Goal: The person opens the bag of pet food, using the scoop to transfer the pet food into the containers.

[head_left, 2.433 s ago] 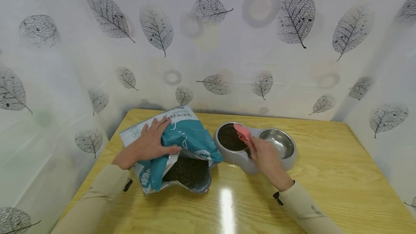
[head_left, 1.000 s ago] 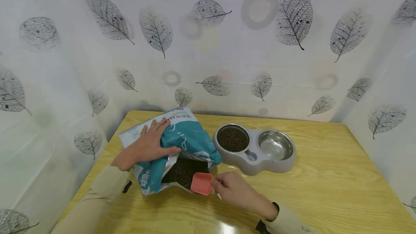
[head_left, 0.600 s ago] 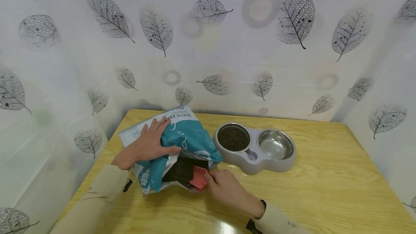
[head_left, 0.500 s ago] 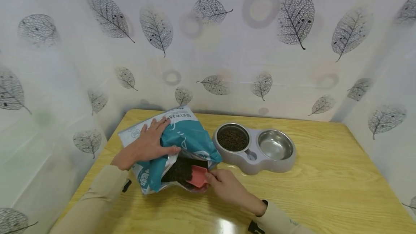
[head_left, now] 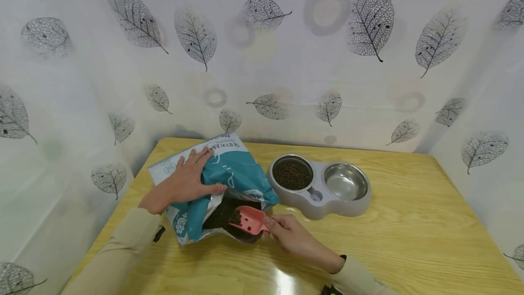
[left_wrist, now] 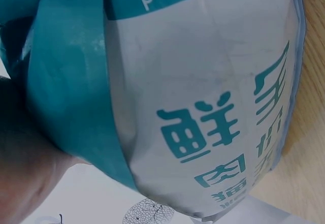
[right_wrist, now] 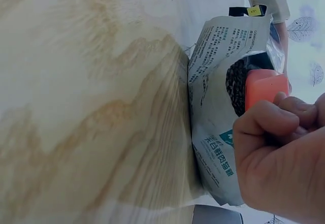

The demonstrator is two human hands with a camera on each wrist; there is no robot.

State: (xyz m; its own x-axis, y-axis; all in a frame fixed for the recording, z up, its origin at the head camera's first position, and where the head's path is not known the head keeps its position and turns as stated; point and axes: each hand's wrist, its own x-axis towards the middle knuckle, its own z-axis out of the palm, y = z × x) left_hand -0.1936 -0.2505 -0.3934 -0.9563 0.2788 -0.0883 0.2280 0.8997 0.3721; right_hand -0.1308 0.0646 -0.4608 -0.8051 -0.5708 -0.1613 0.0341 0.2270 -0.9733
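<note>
A teal and white pet food bag (head_left: pixel 235 167) lies on the table at the left, its mouth gaping toward me and full of dark kibble (head_left: pixel 217 215). My left hand (head_left: pixel 186 183) rests on top of it, fingers spread. In the left wrist view the bag's printed side (left_wrist: pixel 167 71) fills most of the picture. My right hand (head_left: pixel 296 240) grips the handle of a pink scoop (head_left: pixel 251 220) at the bag's mouth. Some kibble sits in the scoop, mostly toward its front. In the right wrist view curled fingers (right_wrist: pixel 274 122) hide the handle.
Right of the bag stands a grey double pet bowl (head_left: pixel 323 208). Its left steel bowl (head_left: pixel 276 187) holds brown kibble; nothing shows in the right steel bowl (head_left: pixel 345 183). A leaf-patterned curtain (head_left: pixel 286 67) hangs behind the wooden table (head_left: pixel 409 222).
My right hand has brought the scoop from over the left bowl back to the bag and pushed it into the kibble. Now the scoop is tilted up with kibble in it. My left hand stays put.
</note>
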